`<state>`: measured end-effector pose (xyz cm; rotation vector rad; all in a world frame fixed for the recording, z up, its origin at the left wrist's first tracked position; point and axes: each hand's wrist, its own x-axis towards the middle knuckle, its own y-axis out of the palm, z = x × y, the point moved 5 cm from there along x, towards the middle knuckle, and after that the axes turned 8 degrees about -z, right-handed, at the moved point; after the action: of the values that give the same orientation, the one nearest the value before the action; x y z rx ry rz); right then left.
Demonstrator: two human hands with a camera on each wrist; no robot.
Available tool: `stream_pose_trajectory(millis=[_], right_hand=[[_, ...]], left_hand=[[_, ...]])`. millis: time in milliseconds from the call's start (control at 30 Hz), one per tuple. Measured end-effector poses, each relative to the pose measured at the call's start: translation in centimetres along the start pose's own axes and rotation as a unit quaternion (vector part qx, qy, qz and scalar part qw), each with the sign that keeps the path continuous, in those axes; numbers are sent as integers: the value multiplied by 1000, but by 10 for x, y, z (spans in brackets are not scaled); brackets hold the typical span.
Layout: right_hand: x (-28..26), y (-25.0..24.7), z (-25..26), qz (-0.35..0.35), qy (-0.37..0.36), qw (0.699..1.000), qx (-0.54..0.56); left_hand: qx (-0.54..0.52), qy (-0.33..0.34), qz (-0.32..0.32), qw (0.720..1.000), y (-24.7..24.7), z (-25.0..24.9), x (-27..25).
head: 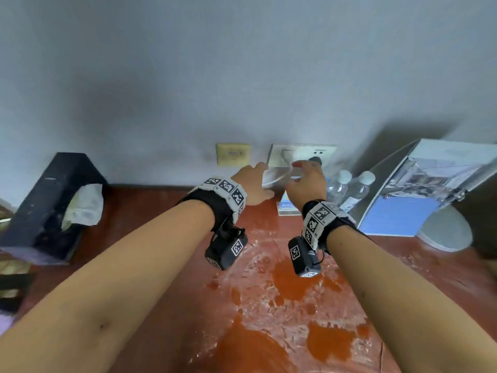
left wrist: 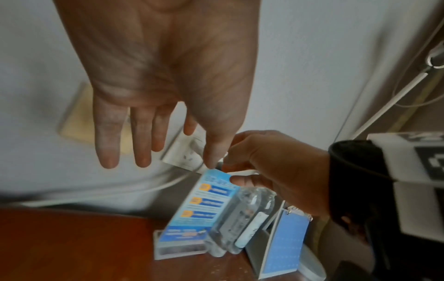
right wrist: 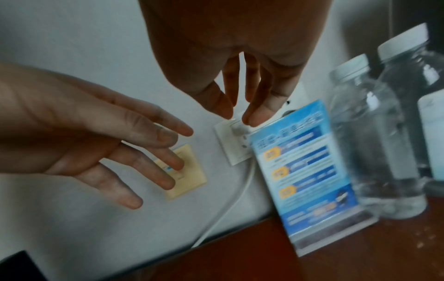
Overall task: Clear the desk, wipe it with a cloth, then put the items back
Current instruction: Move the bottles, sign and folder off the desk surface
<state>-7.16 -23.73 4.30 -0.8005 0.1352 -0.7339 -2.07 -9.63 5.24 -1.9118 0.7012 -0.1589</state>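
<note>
Both hands up at the back of the worktop, near the wall. Left hand (left wrist: 153, 79) spread, fingers straight, holding nothing, in the air in front of the beige wall plate (right wrist: 185, 171). Right hand (right wrist: 242, 62) fingers extended downward, tips at the top edge of the blue printed card in its clear acrylic stand (right wrist: 310, 171); contact or a pinch can't be confirmed, views blurred.

Card stand sits on the red-brown wooden worktop (head: 150, 251), at the back edge against the wall, leaning back. Just right of it: two clear plastic water bottles with white caps (head: 349, 189), touching each other. Right of those: a blue-and-white tent-style display folder (head: 419, 195), then a white round lamp base (head: 446, 235).

White wall socket (head: 301, 154) behind the right hand, white cable (right wrist: 230, 205) drops from it down behind the worktop, running just left of the card stand.

Far left: black tissue box (head: 51, 208) with a tissue sticking out, well apart from the hands.

Worktop centre shows wet patches and pale streaks (head: 290, 284).
</note>
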Motion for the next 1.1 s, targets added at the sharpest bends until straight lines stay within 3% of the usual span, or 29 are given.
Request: stream_pose_trajectory(millis=[167, 300, 467, 633, 833, 1100], right_hand=[[23, -17, -44, 134, -17, 990, -51], [28, -12, -68, 186, -22, 979, -74], [36, -6, -82, 158, -47, 985, -44], [37, -11, -75, 98, -58, 993, -20], [21, 3, -23, 81, -90, 993, -13], [-24, 82, 97, 149, -149, 976, -55]], left_hand=[[-2, 62, -6, 998, 27, -64, 25], [31, 52, 5, 998, 46, -79, 49], [112, 34, 11, 993, 59, -82, 60], [115, 49, -35, 992, 49, -71, 56], [112, 38, -48, 992, 2, -27, 30], [59, -31, -102, 993, -86, 123, -24]])
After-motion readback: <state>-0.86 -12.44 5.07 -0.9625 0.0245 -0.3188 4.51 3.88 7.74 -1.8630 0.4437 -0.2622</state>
